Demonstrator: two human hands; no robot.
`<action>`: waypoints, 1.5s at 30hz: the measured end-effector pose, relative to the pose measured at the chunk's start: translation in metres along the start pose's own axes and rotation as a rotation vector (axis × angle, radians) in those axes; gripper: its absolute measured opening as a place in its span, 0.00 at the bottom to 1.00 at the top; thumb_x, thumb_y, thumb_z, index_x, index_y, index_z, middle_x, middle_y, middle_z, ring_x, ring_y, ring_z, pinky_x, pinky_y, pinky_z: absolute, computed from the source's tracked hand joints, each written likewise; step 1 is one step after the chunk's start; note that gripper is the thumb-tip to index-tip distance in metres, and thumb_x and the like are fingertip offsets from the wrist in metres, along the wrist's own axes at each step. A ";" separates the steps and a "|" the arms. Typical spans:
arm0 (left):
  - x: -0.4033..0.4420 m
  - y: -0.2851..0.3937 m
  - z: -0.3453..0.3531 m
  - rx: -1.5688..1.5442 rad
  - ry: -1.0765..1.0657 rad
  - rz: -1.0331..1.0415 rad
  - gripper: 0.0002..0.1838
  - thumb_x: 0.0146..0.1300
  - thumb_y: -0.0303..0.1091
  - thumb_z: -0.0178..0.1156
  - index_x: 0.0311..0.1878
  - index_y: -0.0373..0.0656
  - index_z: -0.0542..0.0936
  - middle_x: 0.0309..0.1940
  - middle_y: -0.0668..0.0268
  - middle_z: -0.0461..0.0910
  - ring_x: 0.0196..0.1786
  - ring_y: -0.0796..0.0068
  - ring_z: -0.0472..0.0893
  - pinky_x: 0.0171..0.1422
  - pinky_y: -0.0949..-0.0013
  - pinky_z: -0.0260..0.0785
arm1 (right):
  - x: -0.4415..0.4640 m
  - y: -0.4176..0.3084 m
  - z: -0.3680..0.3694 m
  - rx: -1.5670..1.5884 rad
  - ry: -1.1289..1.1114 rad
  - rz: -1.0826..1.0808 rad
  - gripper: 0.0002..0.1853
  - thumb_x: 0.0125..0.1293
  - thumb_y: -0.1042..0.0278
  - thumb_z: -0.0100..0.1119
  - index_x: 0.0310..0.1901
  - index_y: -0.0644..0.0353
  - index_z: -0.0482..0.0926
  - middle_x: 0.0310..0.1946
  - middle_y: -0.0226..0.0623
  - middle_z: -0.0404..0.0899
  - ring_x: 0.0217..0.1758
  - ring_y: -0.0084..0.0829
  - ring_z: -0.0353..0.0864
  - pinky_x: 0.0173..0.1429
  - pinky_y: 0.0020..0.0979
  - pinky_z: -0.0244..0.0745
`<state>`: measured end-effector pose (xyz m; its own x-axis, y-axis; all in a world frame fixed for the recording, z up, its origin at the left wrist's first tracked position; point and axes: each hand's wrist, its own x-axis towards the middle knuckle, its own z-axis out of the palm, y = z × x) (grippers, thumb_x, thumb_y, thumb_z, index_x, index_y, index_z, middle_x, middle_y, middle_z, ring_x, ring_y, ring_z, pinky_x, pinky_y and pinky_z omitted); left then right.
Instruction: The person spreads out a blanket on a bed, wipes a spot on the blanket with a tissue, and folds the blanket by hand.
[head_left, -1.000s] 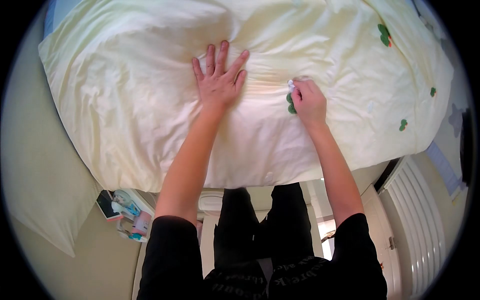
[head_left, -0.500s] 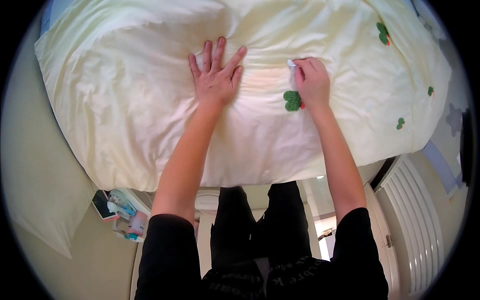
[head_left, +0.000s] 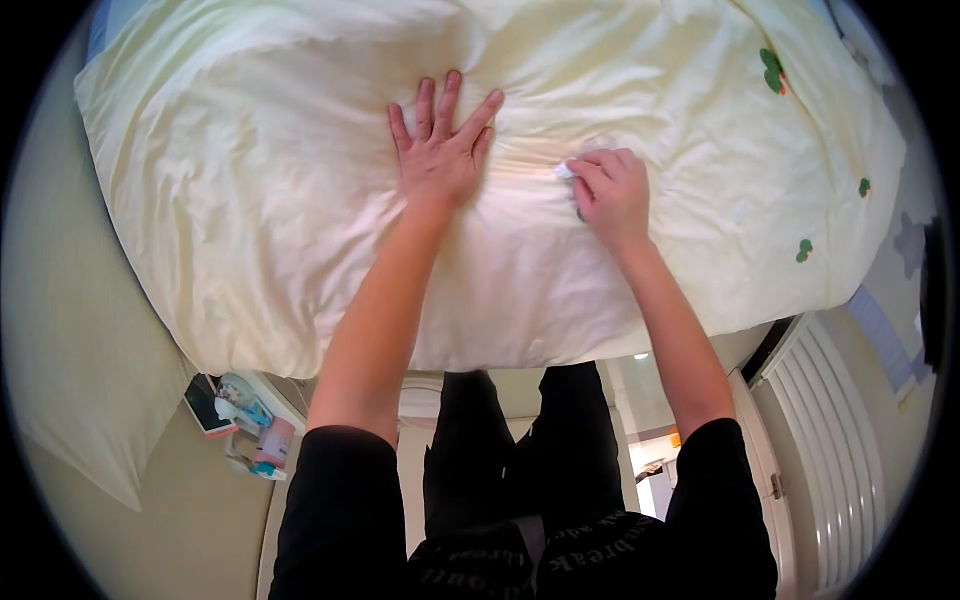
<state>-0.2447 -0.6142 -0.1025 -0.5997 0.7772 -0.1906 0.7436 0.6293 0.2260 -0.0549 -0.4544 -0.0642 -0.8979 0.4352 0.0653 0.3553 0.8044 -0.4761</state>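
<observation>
A cream duvet (head_left: 250, 200) with yellowish tints lies wrinkled across the upper view. My left hand (head_left: 440, 160) presses flat on it, fingers spread, holding nothing. To its right, my right hand (head_left: 615, 198) pinches a small crumpled white tissue (head_left: 566, 169) against the fabric. Between the hands, a faint orange patch (head_left: 535, 150) tints the cloth. Most of a green leaf-shaped decoration beneath my right hand is hidden. Another green decoration (head_left: 772, 72) with a red tip shows at the upper right.
A pale pillow (head_left: 95, 400) is at the left. Below it, a shelf holds a bottle (head_left: 243, 398) and a pink container (head_left: 275, 440). A white radiator (head_left: 825, 440) stands at the lower right, beside a door (head_left: 765, 450).
My right hand has moved down and slightly left with the tissue, covering most of the green decoration there. My left hand stays flat, shifted only slightly right in view.
</observation>
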 end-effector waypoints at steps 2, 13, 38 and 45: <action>0.001 0.001 0.001 0.000 0.013 0.002 0.26 0.79 0.58 0.46 0.78 0.90 0.63 0.87 0.75 0.47 0.88 0.58 0.44 0.87 0.34 0.27 | 0.009 -0.025 0.014 0.085 0.063 -0.071 0.08 0.53 0.73 0.70 0.37 0.52 0.87 0.38 0.26 0.83 0.47 0.34 0.81 0.51 0.37 0.74; 0.001 0.000 0.003 0.005 0.004 0.008 0.26 0.79 0.58 0.46 0.78 0.89 0.63 0.87 0.74 0.46 0.88 0.58 0.43 0.86 0.33 0.26 | 0.010 0.011 -0.014 -0.106 -0.035 -0.043 0.10 0.50 0.70 0.73 0.35 0.48 0.87 0.39 0.24 0.81 0.49 0.32 0.79 0.50 0.39 0.69; -0.195 0.117 -0.084 -1.490 0.029 -0.703 0.21 0.69 0.28 0.67 0.65 0.40 0.81 0.53 0.61 0.85 0.53 0.74 0.84 0.54 0.67 0.80 | -0.104 -0.122 -0.042 1.134 0.092 0.764 0.11 0.59 0.84 0.67 0.43 0.61 0.81 0.46 0.35 0.85 0.44 0.23 0.78 0.49 0.27 0.73; -0.282 0.112 -0.097 -1.782 0.539 -1.020 0.12 0.75 0.25 0.61 0.58 0.35 0.80 0.50 0.61 0.85 0.50 0.73 0.85 0.53 0.66 0.83 | -0.100 -0.186 -0.055 0.942 -0.465 0.274 0.11 0.58 0.80 0.68 0.43 0.59 0.84 0.50 0.37 0.85 0.53 0.34 0.83 0.55 0.33 0.76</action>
<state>-0.0207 -0.7624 0.0688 -0.7579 -0.0370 -0.6513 -0.6333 -0.1974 0.7483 -0.0171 -0.6250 0.0655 -0.8996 0.1974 -0.3897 0.3944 -0.0161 -0.9188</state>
